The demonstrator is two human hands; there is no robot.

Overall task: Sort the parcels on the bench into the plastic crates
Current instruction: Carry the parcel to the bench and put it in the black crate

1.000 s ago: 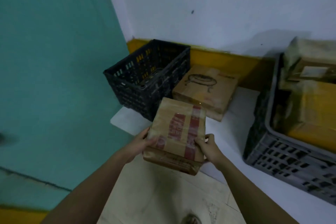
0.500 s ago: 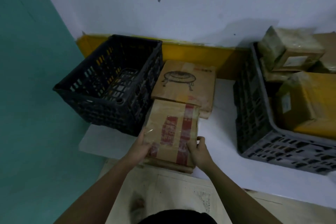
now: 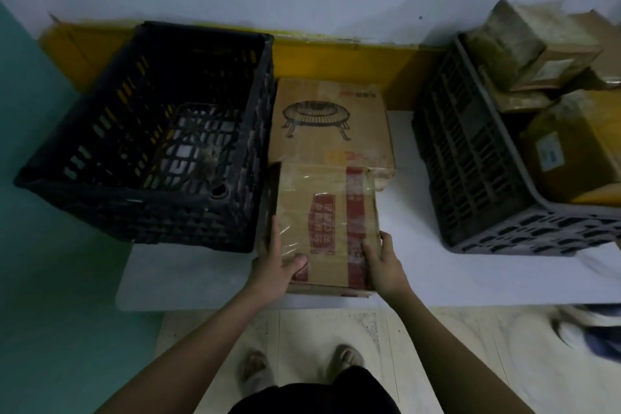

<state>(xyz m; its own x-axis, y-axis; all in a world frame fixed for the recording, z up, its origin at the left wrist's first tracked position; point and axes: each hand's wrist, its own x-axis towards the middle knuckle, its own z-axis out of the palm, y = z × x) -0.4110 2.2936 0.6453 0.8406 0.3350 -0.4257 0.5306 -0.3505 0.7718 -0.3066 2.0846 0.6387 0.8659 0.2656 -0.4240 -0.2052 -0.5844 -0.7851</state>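
Observation:
A brown cardboard parcel with red tape lies on the white bench, near its front edge. My left hand grips its near left corner, thumb on top. My right hand grips its near right corner. Behind it lies a larger flat box printed with a round stand. A black plastic crate stands to the left with no parcels in it. A grey crate on the right holds several wrapped parcels.
A yellow strip runs along the white wall behind the bench. A teal wall closes the left side. My feet stand on pale floor tiles below the bench. Someone's blurred shoe shows at the far right.
The parcel has come down from in front of me onto the bench, between the two crates, still held by both hands. My view has swung right and tilted down.

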